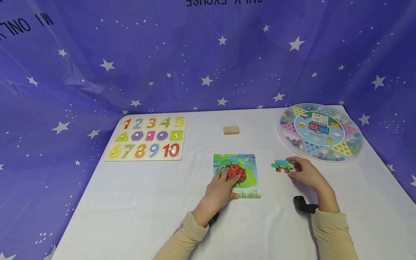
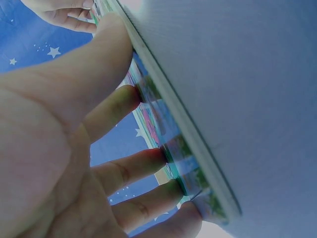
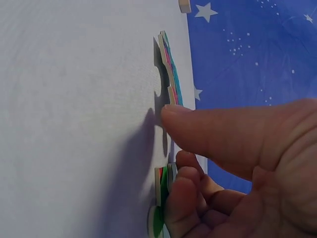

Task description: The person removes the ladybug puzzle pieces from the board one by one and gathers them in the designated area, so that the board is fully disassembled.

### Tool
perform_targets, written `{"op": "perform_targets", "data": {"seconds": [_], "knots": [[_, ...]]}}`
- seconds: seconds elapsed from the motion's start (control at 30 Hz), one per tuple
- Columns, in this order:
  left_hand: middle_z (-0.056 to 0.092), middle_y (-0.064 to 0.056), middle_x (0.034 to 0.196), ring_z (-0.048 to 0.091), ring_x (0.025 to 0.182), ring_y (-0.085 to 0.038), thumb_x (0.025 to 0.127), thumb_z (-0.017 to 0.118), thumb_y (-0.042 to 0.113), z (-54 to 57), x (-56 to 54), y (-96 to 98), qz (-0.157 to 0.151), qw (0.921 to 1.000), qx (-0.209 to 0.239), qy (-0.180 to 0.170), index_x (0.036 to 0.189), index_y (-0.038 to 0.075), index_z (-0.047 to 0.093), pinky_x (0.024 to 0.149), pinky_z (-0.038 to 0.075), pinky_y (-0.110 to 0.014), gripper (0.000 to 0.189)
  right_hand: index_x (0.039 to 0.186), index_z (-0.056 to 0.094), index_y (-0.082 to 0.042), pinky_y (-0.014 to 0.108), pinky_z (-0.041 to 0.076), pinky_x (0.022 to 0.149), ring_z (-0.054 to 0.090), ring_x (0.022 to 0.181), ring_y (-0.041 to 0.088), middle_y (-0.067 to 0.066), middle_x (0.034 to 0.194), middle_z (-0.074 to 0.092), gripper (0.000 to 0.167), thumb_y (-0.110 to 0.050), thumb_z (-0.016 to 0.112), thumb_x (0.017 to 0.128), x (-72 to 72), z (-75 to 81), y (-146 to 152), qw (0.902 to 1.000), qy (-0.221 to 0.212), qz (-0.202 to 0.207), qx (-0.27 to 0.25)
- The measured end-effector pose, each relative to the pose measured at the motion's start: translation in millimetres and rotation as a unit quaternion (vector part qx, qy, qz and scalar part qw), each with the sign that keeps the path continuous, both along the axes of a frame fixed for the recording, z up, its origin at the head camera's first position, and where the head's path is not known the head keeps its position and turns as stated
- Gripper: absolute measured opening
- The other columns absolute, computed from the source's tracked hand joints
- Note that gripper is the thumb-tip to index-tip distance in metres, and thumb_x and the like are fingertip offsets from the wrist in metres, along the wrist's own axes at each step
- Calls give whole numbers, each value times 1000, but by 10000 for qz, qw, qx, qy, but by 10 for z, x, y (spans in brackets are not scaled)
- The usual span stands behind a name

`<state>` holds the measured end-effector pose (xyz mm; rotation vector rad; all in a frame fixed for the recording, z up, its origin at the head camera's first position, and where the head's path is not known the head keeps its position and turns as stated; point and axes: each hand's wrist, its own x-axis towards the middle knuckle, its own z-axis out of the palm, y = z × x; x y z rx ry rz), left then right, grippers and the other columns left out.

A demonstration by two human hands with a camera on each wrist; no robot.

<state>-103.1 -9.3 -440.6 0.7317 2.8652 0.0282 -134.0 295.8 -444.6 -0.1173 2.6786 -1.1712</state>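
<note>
A ladybug jigsaw puzzle [image 1: 251,180] lies flat on the white table in front of me, showing a red spotted ladybug on a green leaf. Across its lower left part rests my left hand [image 1: 218,189], fingers spread over the picture. The left wrist view shows those fingertips on the puzzle's face and the thumb by its near edge. To the right of the puzzle, my right hand [image 1: 307,174] pinches a green, blue and red puzzle piece [image 1: 282,165] by its right side. That piece sits close over the tabletop, with a shadow beside it [image 3: 158,188].
A wooden number board [image 1: 146,139] lies at the back left. A small wooden block [image 1: 231,130] is at the back middle. At the back right lies a round clear box of marbles [image 1: 320,133]. Behind the table [image 1: 136,202] hangs a purple star-patterned cloth [image 1: 182,54].
</note>
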Motion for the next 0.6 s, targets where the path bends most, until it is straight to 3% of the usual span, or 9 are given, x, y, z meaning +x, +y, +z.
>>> {"op": "perform_targets", "data": {"seconds": [0.17,0.33,0.6], "knots": [[31,-11,142,32,127,-32,80,53,54,-5,-3,-1,-20,10000,-16,28,136,32,42,81,48,-36,62,119,45,15,26,41,56,43,74,21,17,90,50,48,1,64,78,2,-2,2,9999,93,69,15],[31,-11,142,32,127,-33,79,53,54,8,3,-5,-2,10000,7,14,136,32,42,80,49,-36,62,119,45,17,25,39,59,41,76,21,15,90,48,48,2,64,77,9,2,15,9998,128,155,21],[30,-10,143,31,127,-31,80,54,53,-6,3,-12,11,10000,22,-30,137,32,41,82,48,-36,61,121,45,15,38,39,69,42,84,29,25,102,46,52,-1,65,77,33,107,-77,9979,387,227,457]]}}
